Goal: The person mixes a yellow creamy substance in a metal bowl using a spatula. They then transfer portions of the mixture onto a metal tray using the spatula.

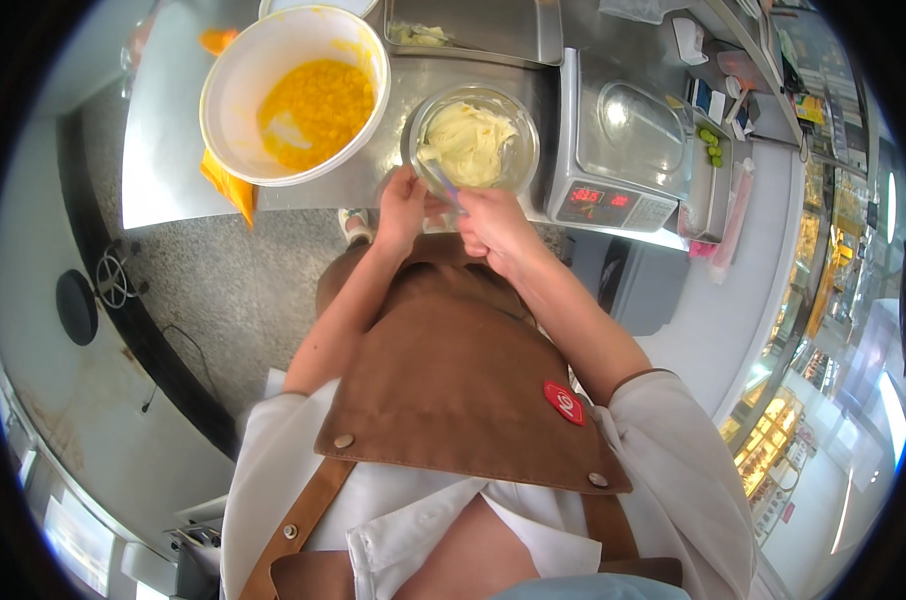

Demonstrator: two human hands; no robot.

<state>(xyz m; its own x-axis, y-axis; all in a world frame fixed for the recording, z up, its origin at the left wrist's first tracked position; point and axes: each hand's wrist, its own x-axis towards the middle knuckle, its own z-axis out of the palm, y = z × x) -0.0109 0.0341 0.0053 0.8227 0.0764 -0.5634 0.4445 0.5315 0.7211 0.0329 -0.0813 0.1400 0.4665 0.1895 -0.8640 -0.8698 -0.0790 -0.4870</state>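
Observation:
A clear round bowl (531,154) holds a mound of pale yellow cream (471,139), smeared up its inner side. My right hand (490,225) is closed around a slim tool with a purplish handle (445,180), probably a spatula. The tool slants over the near rim, its far end at the cream. Just left of it, my left hand (402,206) is at the near-left edge of the bowl with fingers curled inward. Whether something thin lies in those fingers is hidden.
Left of the bowl stands a white bucket (224,112) with chunky yellow-orange filling (318,112). An orange piping bag or film (229,187) hangs at the table edge. A metal tray (490,30) lies behind; a digital scale (625,135) and green fruit (710,146) are at right.

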